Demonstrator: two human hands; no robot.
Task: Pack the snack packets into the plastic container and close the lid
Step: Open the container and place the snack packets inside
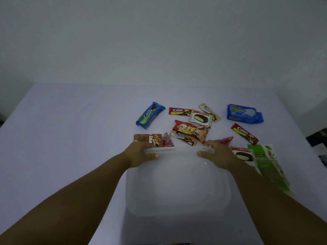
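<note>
Here my left hand (141,152) has a narrow grip on the far rim of the translucent plastic container (177,188), thumb curled over the near side of the edge, the fingers hidden behind it. My right hand (217,154) grips the same far rim further along, thumb on top in the same way. The container sits on the table (70,129) right in front of me, between my forearms; I cannot tell whether what I'm gripping is the lid or the bare rim, since the plastic is cloudy.

Beyond it the snack packets lie scattered, none of them in the container as far as I can see. Going left to right: one long blue cream-biscuit packet (150,115), one brown box-shaped packet (147,139) just behind my left hand, one small pink packet (167,140) beside it, one red cream-biscuit packet (179,111), and one red-and-yellow packet (187,129) overlapping a tan one (184,137). Then one choco pie packet (200,117) lying on another tan packet (209,111), one red packet (224,140) behind my right hand, a second choco pie (243,154), a second red cream-biscuit packet (245,133), one large blue packet (244,114), and one green-and-white packet (267,165).
</note>
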